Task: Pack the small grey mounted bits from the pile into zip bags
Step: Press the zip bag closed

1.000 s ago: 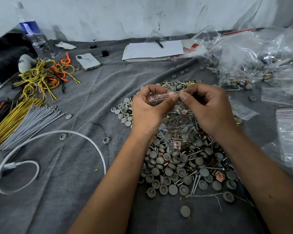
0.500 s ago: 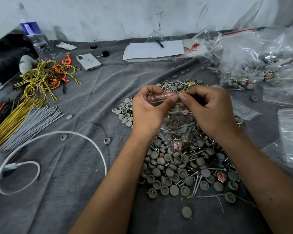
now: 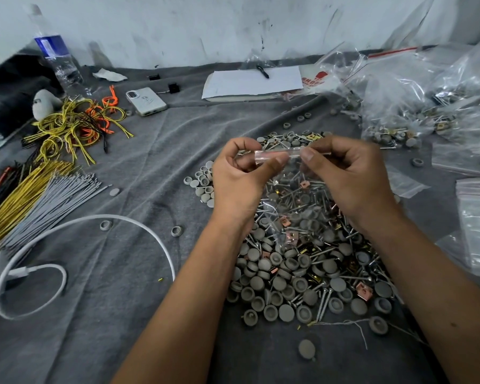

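A pile of small grey mounted bits [image 3: 294,278], mixed with screws and copper clips, lies on the grey cloth in front of me. Above the pile I hold a clear zip bag [image 3: 284,189] with some pieces inside, hanging down between my hands. My left hand [image 3: 237,178] pinches the left part of the bag's zip strip between thumb and fingers. My right hand [image 3: 349,176] pinches the strip a little further right. The bag's lower part rests near the pile's top.
Filled and empty zip bags [image 3: 399,106] crowd the right side and far right. Bundles of yellow and grey wires [image 3: 36,195], a white cable [image 3: 89,225], a phone [image 3: 146,102], a water bottle [image 3: 57,62] and a notepad [image 3: 251,81] lie left and behind.
My right thumb and fingers have slid slightly to the right along the zip strip, widening the gap between the two hands. The bag stays over the pile.
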`<state>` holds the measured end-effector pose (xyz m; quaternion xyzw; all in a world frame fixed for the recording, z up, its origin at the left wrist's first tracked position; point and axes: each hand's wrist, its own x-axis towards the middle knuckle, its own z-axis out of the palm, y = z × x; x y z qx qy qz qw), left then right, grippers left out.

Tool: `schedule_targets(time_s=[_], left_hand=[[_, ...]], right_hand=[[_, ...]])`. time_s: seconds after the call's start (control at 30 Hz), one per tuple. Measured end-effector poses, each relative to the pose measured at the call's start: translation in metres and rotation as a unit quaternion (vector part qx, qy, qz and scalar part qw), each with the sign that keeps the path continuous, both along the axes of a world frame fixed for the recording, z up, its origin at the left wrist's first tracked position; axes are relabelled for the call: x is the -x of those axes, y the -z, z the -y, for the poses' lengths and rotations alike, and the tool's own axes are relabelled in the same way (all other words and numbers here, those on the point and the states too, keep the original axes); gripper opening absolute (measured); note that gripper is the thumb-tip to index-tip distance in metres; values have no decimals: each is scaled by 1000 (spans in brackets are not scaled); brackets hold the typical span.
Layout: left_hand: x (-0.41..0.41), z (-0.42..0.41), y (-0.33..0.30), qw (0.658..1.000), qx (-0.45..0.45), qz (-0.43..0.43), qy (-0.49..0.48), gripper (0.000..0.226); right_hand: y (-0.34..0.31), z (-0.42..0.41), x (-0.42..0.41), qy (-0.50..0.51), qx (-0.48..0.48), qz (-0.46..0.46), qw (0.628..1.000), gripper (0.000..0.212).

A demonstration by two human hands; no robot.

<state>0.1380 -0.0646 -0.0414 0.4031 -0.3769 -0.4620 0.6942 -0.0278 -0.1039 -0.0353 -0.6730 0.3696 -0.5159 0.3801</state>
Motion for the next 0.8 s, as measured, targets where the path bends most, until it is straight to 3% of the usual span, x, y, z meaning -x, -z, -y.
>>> schedule_targets(time_s=[0.17,0.8], left_hand=[[3,0,0,1000,-3,12,2,33],[0,0,-3,997,-16,-67,-28,33]], right_hand=[[3,2,1,1,8,-7,1000,6],[4,3,2,23,-11,21,999,7]])
